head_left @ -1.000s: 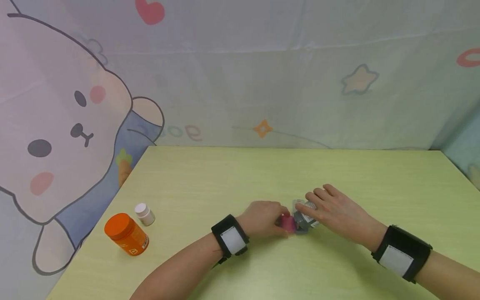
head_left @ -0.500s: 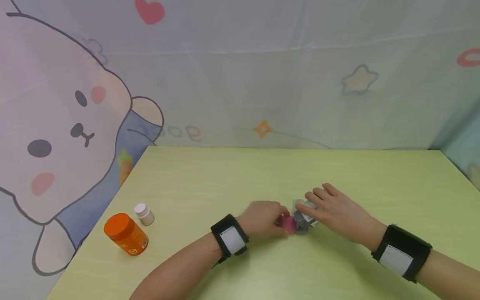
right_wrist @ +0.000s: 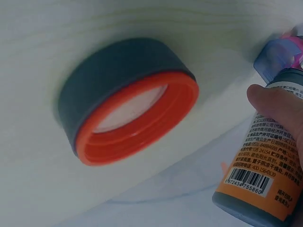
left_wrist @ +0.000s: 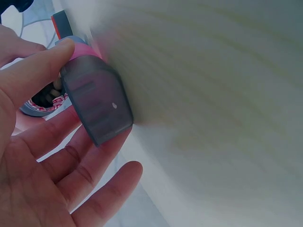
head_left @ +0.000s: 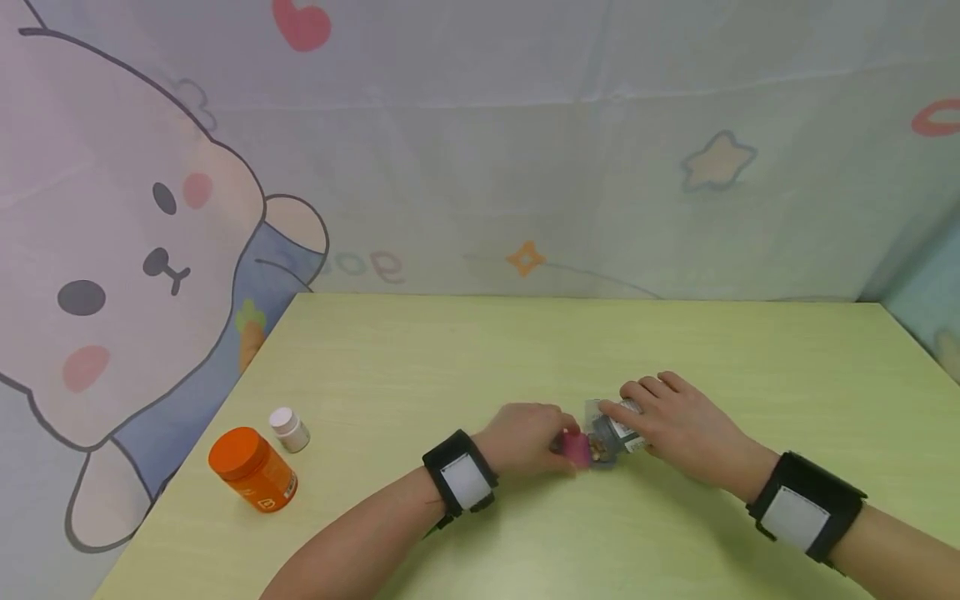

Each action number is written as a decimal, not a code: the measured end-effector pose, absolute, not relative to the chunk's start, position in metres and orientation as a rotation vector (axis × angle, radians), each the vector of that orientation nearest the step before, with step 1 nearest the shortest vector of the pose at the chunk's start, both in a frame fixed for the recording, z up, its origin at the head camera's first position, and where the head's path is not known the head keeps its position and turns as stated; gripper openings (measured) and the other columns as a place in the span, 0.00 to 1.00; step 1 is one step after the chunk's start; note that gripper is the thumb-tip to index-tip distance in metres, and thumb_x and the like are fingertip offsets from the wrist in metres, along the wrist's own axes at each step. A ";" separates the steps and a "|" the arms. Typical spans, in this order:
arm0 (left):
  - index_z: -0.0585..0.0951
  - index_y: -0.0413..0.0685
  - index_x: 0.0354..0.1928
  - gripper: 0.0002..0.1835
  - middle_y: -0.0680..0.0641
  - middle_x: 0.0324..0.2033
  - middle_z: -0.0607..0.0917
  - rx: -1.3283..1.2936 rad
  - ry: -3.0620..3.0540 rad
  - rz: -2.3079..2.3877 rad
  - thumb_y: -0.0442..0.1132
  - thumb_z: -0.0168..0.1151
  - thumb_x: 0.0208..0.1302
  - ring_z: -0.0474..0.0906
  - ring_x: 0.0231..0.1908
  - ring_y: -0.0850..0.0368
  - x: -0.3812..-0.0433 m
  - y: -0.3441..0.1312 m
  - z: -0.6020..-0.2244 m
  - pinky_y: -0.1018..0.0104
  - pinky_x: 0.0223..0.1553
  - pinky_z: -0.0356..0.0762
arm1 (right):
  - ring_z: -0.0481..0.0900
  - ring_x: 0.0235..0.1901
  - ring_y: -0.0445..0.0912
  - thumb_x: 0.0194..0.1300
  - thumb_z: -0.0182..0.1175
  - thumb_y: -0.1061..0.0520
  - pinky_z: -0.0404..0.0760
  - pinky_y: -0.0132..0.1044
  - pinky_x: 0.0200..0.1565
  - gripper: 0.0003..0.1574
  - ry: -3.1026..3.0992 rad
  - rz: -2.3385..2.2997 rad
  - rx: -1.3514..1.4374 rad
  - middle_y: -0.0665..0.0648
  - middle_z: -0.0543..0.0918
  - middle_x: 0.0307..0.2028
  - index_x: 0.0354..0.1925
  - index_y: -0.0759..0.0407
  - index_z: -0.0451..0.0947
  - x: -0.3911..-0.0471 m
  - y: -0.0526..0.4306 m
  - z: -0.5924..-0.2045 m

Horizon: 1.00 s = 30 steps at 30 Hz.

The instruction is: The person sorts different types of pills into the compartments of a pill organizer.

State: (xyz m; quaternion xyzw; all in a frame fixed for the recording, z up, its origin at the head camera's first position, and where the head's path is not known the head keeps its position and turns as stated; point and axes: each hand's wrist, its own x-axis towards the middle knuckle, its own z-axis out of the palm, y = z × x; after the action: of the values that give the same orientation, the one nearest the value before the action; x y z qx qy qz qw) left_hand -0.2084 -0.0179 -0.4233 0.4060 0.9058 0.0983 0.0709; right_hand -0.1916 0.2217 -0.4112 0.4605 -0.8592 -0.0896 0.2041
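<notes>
Pill box (left_wrist: 97, 101): one, translucent grey with a pink part; on or just above the table (head_left: 450, 350), gap not clear. Landmark for all places below. Small brownish pieces (head_left: 597, 448) show at its right-hand part, apparently inside.

Grey bottle (right_wrist: 258, 165): one, orange-and-white label; uncapped, tilted, at the right of the pill box with its mouth towards it. Contact between the two cannot be told.

Cap (right_wrist: 128, 101): one, grey with red lining; off the bottle, on the table apart from the pill box, apparently open side up.

Progress, by judgement. Done: cap removed; some pieces seemingly in the pill box. Left: grey bottle not yet set down, cap not yet back on, pill box apparently not closed. Whether enough pieces are in cannot be told.

Left hand (head_left: 525, 437): at the left of the pill box, palm side towards it. Grip: pinching the pill box, thumb on one side, fingers on the other; little finger extended free. Forearm slants in from the near left.

Right hand (head_left: 686, 433): at the right of the pill box, back of the hand uppermost. Grip: fingers round the grey bottle, one digit laid across the label; the far side of the grip is hidden. Forearm slants in from the near right.

Orange jar (head_left: 255, 469): one, lidded, upright, well left of the pill box.

Small white bottle (head_left: 289, 429): one, capped, upright, also well left of the pill box.
</notes>
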 end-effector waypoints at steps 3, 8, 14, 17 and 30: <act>0.77 0.51 0.49 0.26 0.59 0.32 0.77 1.201 2.716 0.308 0.55 0.65 0.49 0.68 0.29 0.70 -0.208 -0.018 -0.425 0.79 0.27 0.63 | 0.71 0.41 0.50 0.32 0.75 0.47 0.69 0.46 0.47 0.49 -2.451 -0.128 1.250 0.55 0.72 0.41 0.55 0.54 0.67 -0.191 0.225 -0.417; 0.77 0.52 0.49 0.26 0.60 0.32 0.77 1.181 2.712 0.323 0.55 0.66 0.48 0.68 0.29 0.71 -0.209 -0.018 -0.429 0.79 0.28 0.63 | 0.74 0.39 0.49 0.36 0.73 0.46 0.72 0.46 0.43 0.46 -2.521 0.035 1.142 0.54 0.74 0.41 0.55 0.55 0.67 -0.187 0.229 -0.423; 0.77 0.54 0.48 0.26 0.61 0.31 0.75 1.174 2.711 0.332 0.56 0.66 0.48 0.67 0.29 0.71 -0.210 -0.017 -0.430 0.79 0.27 0.63 | 0.75 0.33 0.44 0.38 0.71 0.41 0.75 0.41 0.34 0.43 -2.591 0.304 0.906 0.50 0.77 0.36 0.52 0.52 0.68 -0.175 0.230 -0.417; 0.77 0.54 0.48 0.25 0.61 0.30 0.75 1.173 2.711 0.328 0.56 0.66 0.48 0.67 0.29 0.71 -0.211 -0.017 -0.428 0.79 0.27 0.63 | 0.74 0.31 0.39 0.38 0.70 0.38 0.73 0.37 0.29 0.41 -2.678 0.538 0.793 0.46 0.78 0.35 0.51 0.46 0.68 -0.164 0.227 -0.411; 0.77 0.53 0.48 0.24 0.60 0.30 0.75 1.176 2.717 0.281 0.55 0.64 0.51 0.68 0.29 0.70 -0.208 -0.016 -0.424 0.78 0.29 0.63 | 0.75 0.39 0.37 0.44 0.68 0.39 0.75 0.36 0.38 0.39 -2.696 1.256 1.037 0.42 0.77 0.40 0.52 0.49 0.66 -0.124 0.188 -0.424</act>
State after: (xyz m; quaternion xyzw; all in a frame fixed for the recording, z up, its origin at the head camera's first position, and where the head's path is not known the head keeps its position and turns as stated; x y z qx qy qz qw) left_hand -0.2084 -0.0165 -0.4237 0.3941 0.9104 0.0943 0.0838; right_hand -0.1242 0.1881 -0.4244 0.3293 -0.8559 0.3986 -0.0041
